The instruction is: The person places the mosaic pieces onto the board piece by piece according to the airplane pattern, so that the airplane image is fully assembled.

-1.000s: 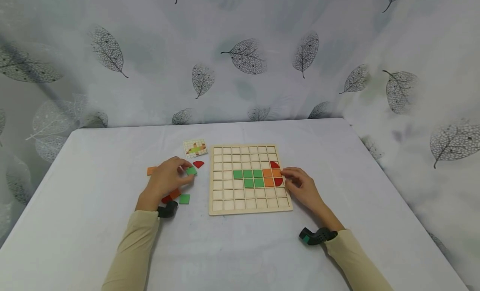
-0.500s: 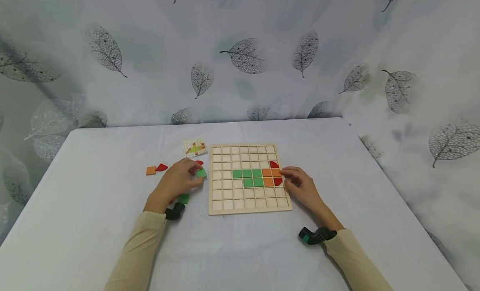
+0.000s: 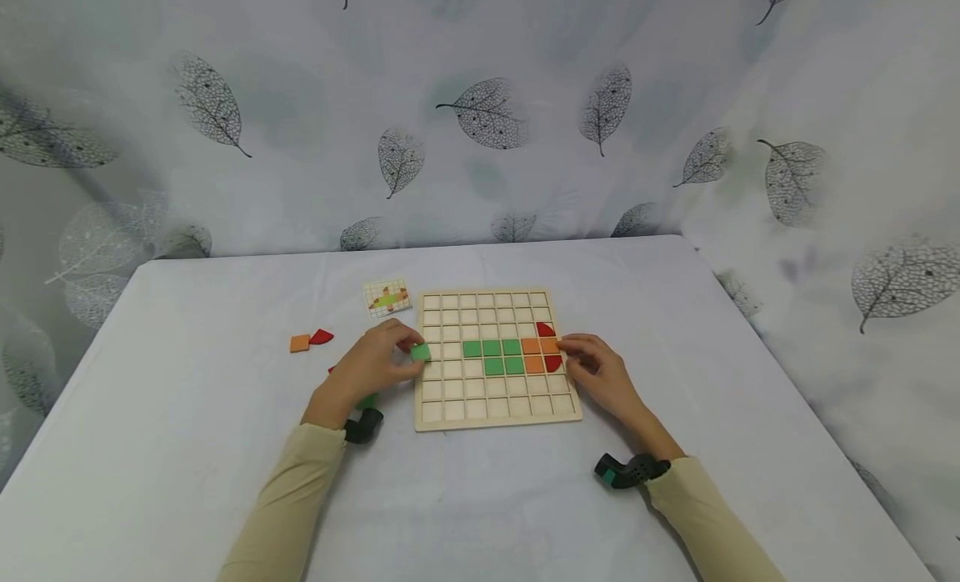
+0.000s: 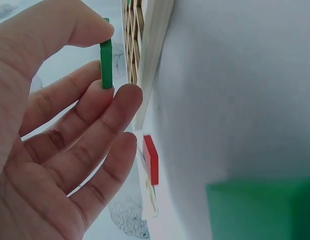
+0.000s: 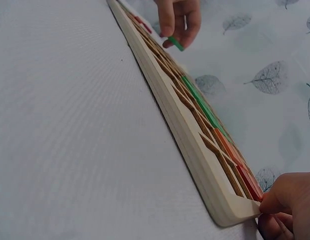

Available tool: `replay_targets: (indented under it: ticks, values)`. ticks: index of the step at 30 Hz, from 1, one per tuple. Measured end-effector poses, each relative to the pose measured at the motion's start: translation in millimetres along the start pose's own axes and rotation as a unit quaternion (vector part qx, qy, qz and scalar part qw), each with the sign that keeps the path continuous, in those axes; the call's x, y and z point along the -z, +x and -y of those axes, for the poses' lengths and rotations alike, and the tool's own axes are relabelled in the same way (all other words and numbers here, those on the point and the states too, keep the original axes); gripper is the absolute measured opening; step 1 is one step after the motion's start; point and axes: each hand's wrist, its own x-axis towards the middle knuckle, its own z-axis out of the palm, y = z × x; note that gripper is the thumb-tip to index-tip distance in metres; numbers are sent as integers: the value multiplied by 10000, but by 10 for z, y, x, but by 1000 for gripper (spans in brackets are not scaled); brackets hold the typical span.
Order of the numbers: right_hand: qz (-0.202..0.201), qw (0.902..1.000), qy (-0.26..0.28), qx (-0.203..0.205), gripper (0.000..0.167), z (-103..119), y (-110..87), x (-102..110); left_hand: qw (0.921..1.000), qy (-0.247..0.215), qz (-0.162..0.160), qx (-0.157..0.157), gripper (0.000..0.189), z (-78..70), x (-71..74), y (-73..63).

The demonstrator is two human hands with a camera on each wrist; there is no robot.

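My left hand point(image 3: 367, 369) pinches a small green square tile point(image 3: 422, 352) between thumb and fingertips, over the left edge of the wooden grid board point(image 3: 498, 425). The left wrist view shows this tile point(image 4: 106, 65) edge-on, raised above the board's frame. On the board, green tiles point(image 3: 492, 348) run in two rows toward orange tiles point(image 3: 532, 347), with red quarter-round pieces point(image 3: 546, 329) above and below at the right end. At the board's right edge my right hand point(image 3: 603, 373) holds the rim; the thumb and a curled finger show there in the right wrist view.
A picture card point(image 3: 387, 298) with a coloured pattern lies behind the left hand. Farther left are a loose orange tile point(image 3: 299, 343) and a red piece point(image 3: 322, 337). Another green tile point(image 3: 367, 402) lies partly hidden by the left wrist. White cloth covers the table point(image 3: 465, 507).
My left hand has carried the green tile rightward from the loose pieces to the board's left edge, uncovering the orange tile and red piece. The right hand has stayed at the board's right edge.
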Motion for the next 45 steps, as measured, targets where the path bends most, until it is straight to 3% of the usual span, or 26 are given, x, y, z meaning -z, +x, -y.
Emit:
replay_targets:
  ticks: [2,8,21,30,40,45]
  values:
    - [-2,10000,-11,47,29,10,-1,6,9999,-17,52,-99,26,-24,-12,12]
    - [-13,10000,67,1,32,-343,32,-50,9994,101,219,-248,25,-111,-62,64]
    - [-8,10000,60,-47,31,-326,29,-40,9972,222,493,-524,25,-220,-217,221]
    - [-65,10000,37,-9,31,-332,24,-43,9945,506,500,-764,23,-284,-276,274]
    - [-87,9999,-82,-115,30,-276,27,-62,9921,597,877,-671,18,-354,-341,358]
    - [-73,9998,-89,-149,30,-274,32,-65,9927,342,917,-701,10,-367,-340,366]
